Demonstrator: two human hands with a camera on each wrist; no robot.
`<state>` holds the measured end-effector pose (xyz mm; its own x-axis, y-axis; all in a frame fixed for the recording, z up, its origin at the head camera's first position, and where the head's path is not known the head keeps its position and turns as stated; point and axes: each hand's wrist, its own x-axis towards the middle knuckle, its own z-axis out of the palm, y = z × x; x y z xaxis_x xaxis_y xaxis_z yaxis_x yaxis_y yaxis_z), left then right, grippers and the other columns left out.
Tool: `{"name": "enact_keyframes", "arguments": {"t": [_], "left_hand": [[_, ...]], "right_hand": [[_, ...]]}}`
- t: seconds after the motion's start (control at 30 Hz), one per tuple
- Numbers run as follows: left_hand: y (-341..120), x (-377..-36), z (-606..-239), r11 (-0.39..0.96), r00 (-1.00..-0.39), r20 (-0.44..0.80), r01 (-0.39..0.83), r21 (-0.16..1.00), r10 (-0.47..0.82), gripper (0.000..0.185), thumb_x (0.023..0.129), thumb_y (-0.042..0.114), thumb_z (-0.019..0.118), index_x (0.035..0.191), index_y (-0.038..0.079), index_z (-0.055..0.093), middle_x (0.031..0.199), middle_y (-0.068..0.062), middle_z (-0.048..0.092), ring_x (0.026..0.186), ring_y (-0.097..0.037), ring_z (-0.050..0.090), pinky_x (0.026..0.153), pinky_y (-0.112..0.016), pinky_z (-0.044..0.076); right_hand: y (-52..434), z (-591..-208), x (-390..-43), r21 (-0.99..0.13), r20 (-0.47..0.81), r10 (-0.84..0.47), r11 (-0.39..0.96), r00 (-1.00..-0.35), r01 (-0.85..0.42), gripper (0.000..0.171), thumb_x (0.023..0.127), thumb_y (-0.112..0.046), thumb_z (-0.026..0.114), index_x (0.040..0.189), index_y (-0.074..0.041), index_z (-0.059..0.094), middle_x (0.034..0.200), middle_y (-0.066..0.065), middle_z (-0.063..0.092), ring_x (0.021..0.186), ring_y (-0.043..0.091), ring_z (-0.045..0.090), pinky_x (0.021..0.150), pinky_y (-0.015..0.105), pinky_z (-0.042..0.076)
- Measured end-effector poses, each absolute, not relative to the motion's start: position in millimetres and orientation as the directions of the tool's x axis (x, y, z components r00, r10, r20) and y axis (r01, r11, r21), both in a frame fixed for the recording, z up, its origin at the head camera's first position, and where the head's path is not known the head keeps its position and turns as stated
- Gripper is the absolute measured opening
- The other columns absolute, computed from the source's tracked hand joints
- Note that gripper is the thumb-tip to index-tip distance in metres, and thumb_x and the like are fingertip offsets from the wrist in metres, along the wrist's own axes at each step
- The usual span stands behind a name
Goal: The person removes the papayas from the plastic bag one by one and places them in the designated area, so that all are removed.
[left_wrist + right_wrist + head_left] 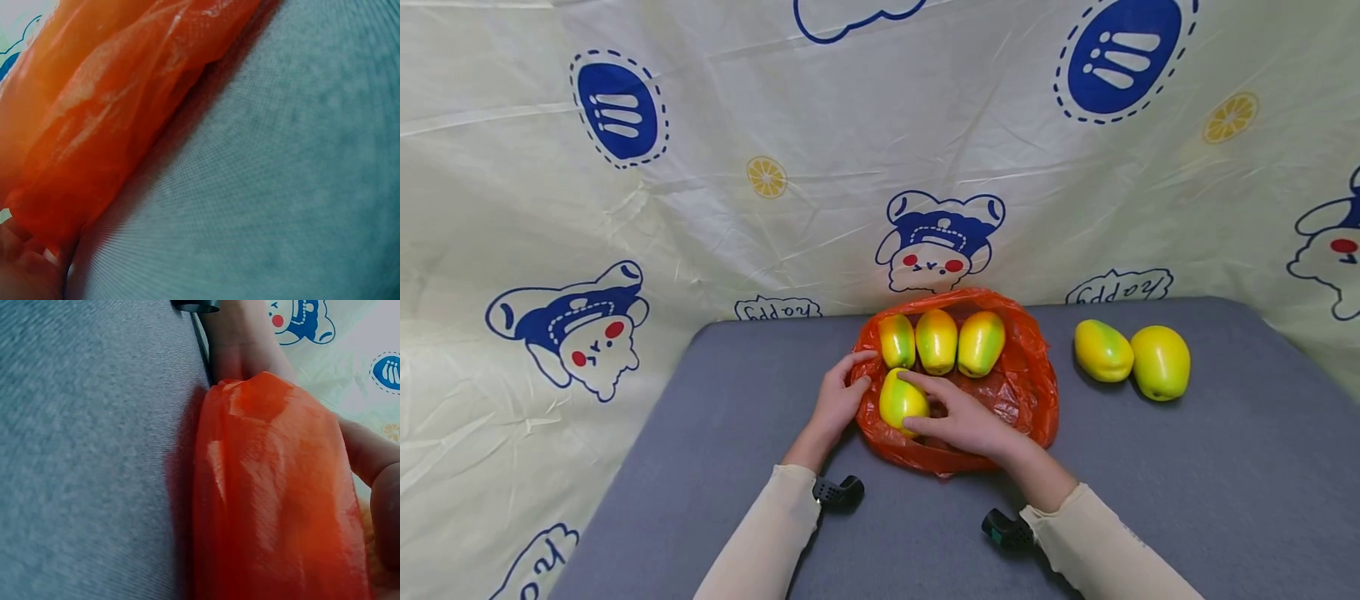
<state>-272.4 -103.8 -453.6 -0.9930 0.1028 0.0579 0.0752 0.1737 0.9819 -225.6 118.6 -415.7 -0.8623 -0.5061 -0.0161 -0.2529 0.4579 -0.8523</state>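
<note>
The right hand [964, 421] grips a mango [901, 401] between thumb and fingers, inside the orange bag [1026, 392]. Just left of it, the left hand [838, 400] pinches the bag's edge. Beyond the fingers three mangoes [937, 341] sit in a row. Well right, two more [1131, 357] lie on the table [700, 433].

Both forearms reaching far from near edge, pale sleeves, wrist cameras on undersides, left hand [838, 398] fingers curled at centre-left, right hand [958, 419] angled left, thumb and fingers spread in pinch
</note>
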Motion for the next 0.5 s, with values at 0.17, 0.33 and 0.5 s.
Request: {"name": "enact_keyframes", "arguments": {"t": [0.17,0.33,0.5], "left_hand": [[-104.0,-270.8,-452.9,0.176,-0.993,0.055,0.073,0.982,0.106,0.036,0.100,0.010,0.053,0.133,0.023,0.061,0.147,-0.006,0.052,0.128,-0.029,0.055,0.101,-0.043,0.054],[-104.2,-271.1,-453.5,0.174,-0.993,0.057,0.075,0.982,0.107,0.036,0.101,0.011,0.053,0.134,0.023,0.061,0.148,-0.006,0.052,0.128,-0.029,0.055,0.102,-0.044,0.053],[-104.2,-272.0,-454.2,0.169,-0.994,0.036,0.053,0.984,0.107,0.036,0.101,0.013,0.054,0.136,0.022,0.060,0.149,-0.007,0.051,0.128,-0.030,0.055,0.102,-0.045,0.053]], "right_hand": [[116.1,-415.3,-223.4,-0.837,-0.028,-0.493,0.487,-0.869,-0.250,0.069,0.093,-0.040,0.067,0.154,-0.031,0.037,0.148,0.010,0.049,0.121,0.028,0.051,0.104,0.055,0.046],[113.3,-414.1,-222.3,-0.841,-0.061,-0.470,0.500,-0.881,-0.208,0.069,0.092,-0.041,0.069,0.152,-0.037,0.037,0.149,0.007,0.049,0.124,0.028,0.051,0.108,0.058,0.043],[111.1,-415.0,-222.7,-0.849,-0.066,-0.458,0.492,-0.886,-0.191,0.070,0.090,-0.041,0.071,0.151,-0.039,0.036,0.150,0.005,0.047,0.126,0.029,0.049,0.110,0.058,0.042]]}}
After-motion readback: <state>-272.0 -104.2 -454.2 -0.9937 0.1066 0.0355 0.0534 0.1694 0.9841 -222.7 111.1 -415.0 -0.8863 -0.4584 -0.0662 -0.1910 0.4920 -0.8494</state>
